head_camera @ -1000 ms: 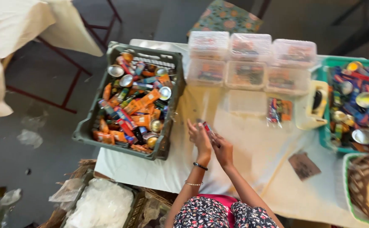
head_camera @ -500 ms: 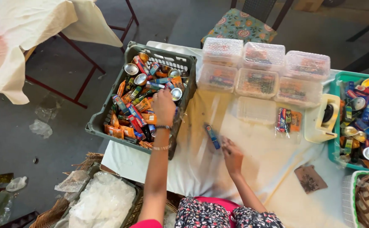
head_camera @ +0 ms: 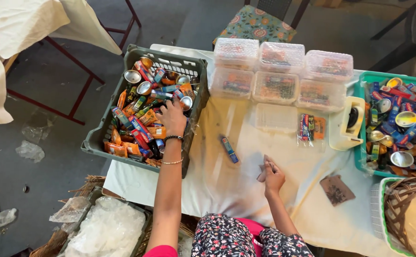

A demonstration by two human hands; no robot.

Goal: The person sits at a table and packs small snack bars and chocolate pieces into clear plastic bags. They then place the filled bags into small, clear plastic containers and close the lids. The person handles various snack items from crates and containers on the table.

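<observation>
Left hand: we see the left hand [head_camera: 172,118] stretched out over the grey crate [head_camera: 104,127], palm down, resting on the heap of crushed cans [head_camera: 141,119] inside it. The fingers [head_camera: 169,105] are spread and bent down into the heap — we cannot tell whether they have closed on any single can, since the back of the hand hides them.

Cans: they fill the crate, orange, blue, red and silver, lying every way; the ones nearest the fingertips sit in the middle of the pile, just below the silver can ends.

Right hand: the right hand [head_camera: 270,173] lies on the white tablecloth [head_camera: 227,185], well apart from the crate. Its fingers are loosely curled, perhaps pinching something small, though the view is too poor to say.

Blue packet: a small flat blue packet [head_camera: 229,148] lies on the cloth between the two hands, touching neither.

Boxes: six clear plastic boxes [head_camera: 278,71] with lids stand in two rows at the far edge of the table.

Right side: a teal crate [head_camera: 360,95] holds more cans, with a cream tape dispenser [head_camera: 347,123] just beside it — and a brown scrap [head_camera: 337,189] lies near the right hand.
</observation>
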